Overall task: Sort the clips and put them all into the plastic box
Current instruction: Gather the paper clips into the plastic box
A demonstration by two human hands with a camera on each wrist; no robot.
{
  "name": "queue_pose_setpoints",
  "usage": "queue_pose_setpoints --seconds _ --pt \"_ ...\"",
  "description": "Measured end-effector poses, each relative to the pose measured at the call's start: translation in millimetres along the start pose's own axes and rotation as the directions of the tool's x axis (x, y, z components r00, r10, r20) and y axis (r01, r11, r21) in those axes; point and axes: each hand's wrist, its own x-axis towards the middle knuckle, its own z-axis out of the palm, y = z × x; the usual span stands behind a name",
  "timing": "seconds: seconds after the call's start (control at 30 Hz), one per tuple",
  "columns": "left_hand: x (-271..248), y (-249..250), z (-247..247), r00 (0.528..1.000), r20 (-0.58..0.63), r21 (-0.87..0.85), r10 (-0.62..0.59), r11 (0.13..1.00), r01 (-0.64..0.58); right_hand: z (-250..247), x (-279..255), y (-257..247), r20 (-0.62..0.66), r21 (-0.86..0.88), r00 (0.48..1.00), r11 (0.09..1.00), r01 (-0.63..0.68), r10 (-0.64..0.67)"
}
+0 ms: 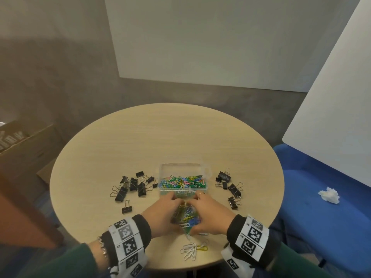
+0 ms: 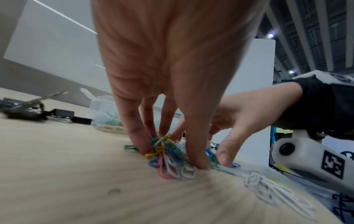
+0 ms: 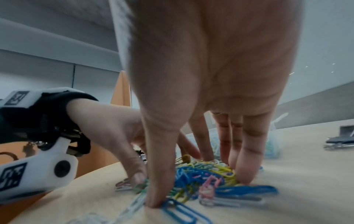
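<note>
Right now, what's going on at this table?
A person is gathering a heap of coloured paper clips on the round table, the left hand and right hand cupped around it from either side. Just beyond stands the clear plastic box, already holding many paper clips. A few loose white and yellow paper clips lie near the table edge. Black binder clips lie unsorted left and right of the box.

Dark green sleeves (image 1: 66,261) end in black cuffs. Beside each cuff sits a white wristband (image 1: 128,240) printed with black square markers. A beaded bracelet (image 1: 103,246) circles the left wrist; a ring (image 1: 201,194) sits on a right finger.
</note>
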Motion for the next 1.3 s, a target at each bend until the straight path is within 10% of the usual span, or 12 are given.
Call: queue_pose_setpoints --seconds 0.37,0.67,0.83,1.3 --pt "13 -6 -4 0.999 -0.05 0.08 -0.021 0.996 0.025 -11 6 14 -0.137 0.037 0.99 0.999 -0.014 0.019" --pt "7 -19 -13 0.993 -0.122 0.039 -0.006 0.999 0.011 -41 8 30 -0.111 0.458 0.989 0.888 -0.035 0.096" --pt "7 -16 -15 0.99 -0.141 0.015 0.009 1.0 -0.007 -66 29 30 -0.378 0.366 0.918 0.93 0.025 0.124" --pt "28 -14 -71 0.934 -0.357 -0.13 0.01 0.99 -0.06 -52 28 41 -0.33 0.216 0.943 0.976 0.031 0.043"
